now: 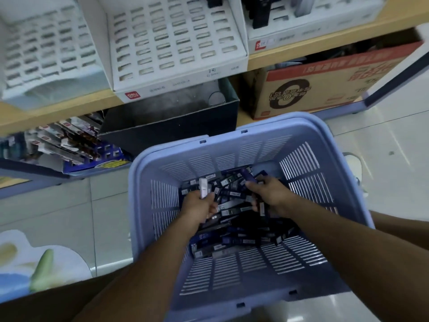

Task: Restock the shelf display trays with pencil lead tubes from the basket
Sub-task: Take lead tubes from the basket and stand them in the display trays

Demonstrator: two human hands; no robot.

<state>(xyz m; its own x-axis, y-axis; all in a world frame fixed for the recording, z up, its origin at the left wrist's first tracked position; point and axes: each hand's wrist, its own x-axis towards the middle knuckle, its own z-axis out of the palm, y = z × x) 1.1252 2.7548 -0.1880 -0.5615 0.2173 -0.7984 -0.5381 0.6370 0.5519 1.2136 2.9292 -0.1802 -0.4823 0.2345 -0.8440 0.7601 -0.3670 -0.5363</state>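
A light blue slatted basket (232,149) stands on the floor below the shelf, its bottom covered with a heap of dark pencil lead tubes (234,228). Both hands are down inside it. My left hand (197,208) grips a few tubes, one pale tube sticking up from the fist. My right hand (269,194) pinches a dark blue tube at its fingertips and holds more tubes under the palm. On the shelf above sit white display trays with rows of empty slots: one in the middle (176,43), one at the left (46,47). A third tray (308,22) at the right holds a few dark tubes.
A wooden shelf edge (58,110) runs across the top. Under it stand an open black box (171,122), a brown carton with red print (320,89) and a blue display of packaged goods (69,145). Pale floor tiles surround the basket.
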